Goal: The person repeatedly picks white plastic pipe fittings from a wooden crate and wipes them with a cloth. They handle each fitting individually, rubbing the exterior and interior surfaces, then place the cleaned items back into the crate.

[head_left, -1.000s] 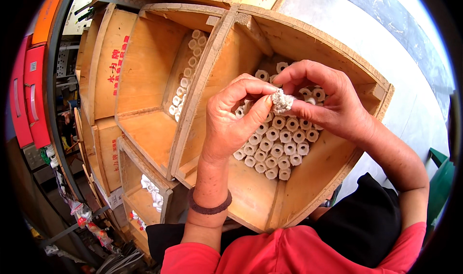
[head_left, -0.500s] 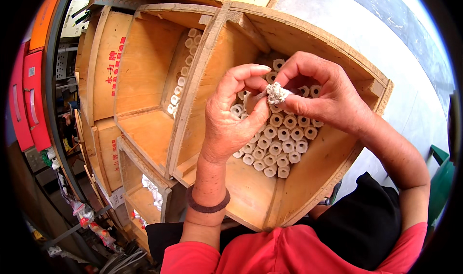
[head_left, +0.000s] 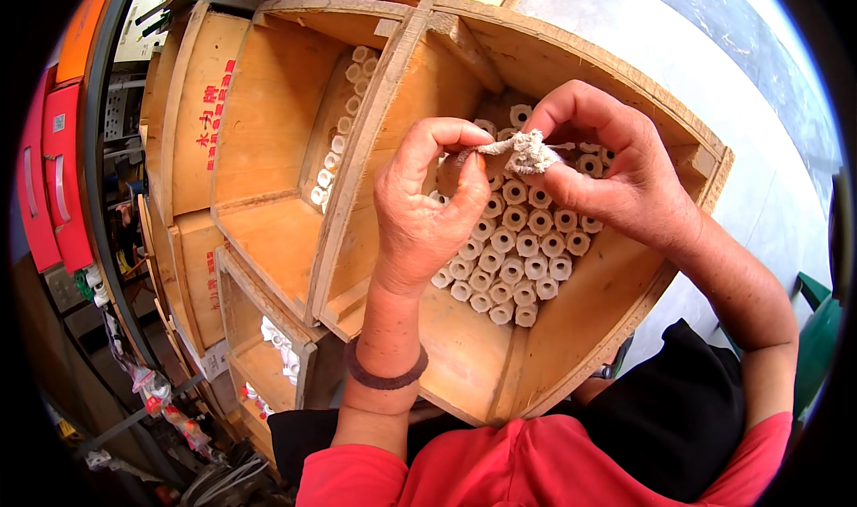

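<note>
Over an open wooden box point(head_left: 580, 342), my two hands work on a bunched piece of off-white, fuzzy cord point(head_left: 532, 155). My right hand point(head_left: 629, 181) pinches the thick clump between thumb and index finger. Level with it, my left hand point(head_left: 418, 208) nips a twisted end that stretches out from the clump, thumb against fingertip. A short tail also sticks out beyond the right fingers. Below them, several white hexagonal fittings with round holes point(head_left: 513, 246) stand packed in rows on the box bottom, partly hidden by my hands.
A second wooden box point(head_left: 268, 137) adjoins on the left, with white fittings point(head_left: 332, 161) along its far side. Nearer stands a smaller box point(head_left: 303, 355) holding white parts point(head_left: 284, 351). Red drawers point(head_left: 62, 177) and a cluttered metal rack are at far left. A green object point(head_left: 817, 346) is at right.
The cord has stretched out: my left hand now draws a twisted end leftward from the clump. My right hand has shifted slightly right and up with the clump.
</note>
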A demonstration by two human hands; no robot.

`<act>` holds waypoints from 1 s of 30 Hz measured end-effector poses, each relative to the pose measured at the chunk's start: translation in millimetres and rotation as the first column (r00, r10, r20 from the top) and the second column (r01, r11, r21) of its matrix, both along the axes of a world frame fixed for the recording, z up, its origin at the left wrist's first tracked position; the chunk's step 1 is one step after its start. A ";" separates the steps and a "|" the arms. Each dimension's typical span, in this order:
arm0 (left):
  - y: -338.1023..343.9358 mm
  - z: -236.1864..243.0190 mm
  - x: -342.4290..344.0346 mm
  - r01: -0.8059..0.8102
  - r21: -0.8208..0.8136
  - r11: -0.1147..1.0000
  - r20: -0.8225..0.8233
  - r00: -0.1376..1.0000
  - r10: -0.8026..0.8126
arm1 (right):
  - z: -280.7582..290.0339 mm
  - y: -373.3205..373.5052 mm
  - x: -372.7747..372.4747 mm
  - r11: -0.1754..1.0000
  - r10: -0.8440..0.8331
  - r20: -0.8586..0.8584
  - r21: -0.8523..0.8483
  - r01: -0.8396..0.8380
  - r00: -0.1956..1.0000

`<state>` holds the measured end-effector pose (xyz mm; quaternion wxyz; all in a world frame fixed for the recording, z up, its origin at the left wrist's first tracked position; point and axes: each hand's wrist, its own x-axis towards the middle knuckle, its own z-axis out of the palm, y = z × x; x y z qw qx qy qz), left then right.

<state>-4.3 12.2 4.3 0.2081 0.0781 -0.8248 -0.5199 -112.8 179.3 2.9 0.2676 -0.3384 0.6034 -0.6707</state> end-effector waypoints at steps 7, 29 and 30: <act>0.8 4.9 1.6 -0.020 0.213 0.977 0.111 0.994 -0.004 | 1.2 -0.1 -0.8 0.999 -0.038 -0.061 -0.023 0.036 0.997; -3.7 5.5 1.6 0.045 0.322 0.946 0.130 0.987 -0.091 | -2.6 3.2 0.3 0.996 0.007 -0.503 0.078 0.037 0.865; -4.0 5.7 1.8 0.051 0.313 0.948 0.123 0.988 -0.093 | -2.6 3.3 0.3 0.996 0.011 -0.503 0.081 0.034 0.864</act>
